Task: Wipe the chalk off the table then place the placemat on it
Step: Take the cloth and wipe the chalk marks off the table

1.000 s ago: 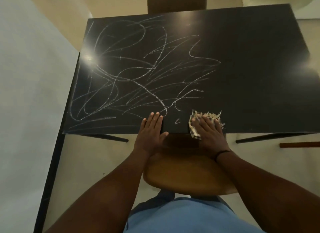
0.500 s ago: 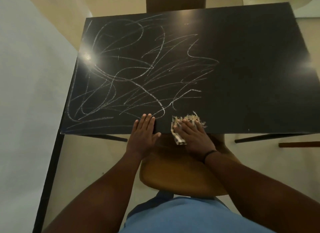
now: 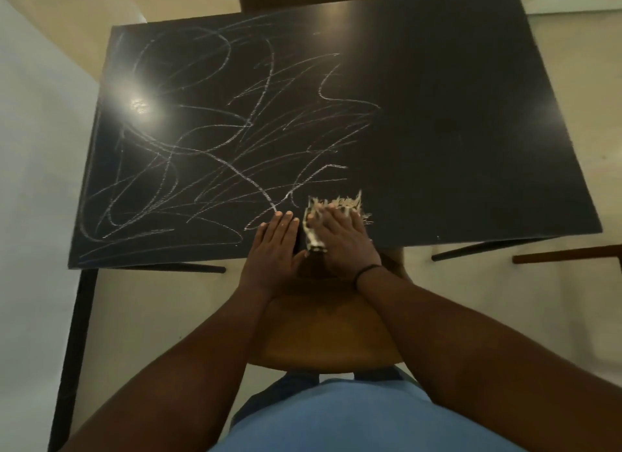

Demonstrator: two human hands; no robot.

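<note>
A glossy black rectangular table carries looping white chalk scribbles across its left half; at the near edge my left hand rests flat, fingers together, beside my right hand, pressing a frayed woven cloth flat

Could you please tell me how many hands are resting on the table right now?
2: the left hand flat at the near edge, and the right hand beside it, pressing the cloth.
</note>
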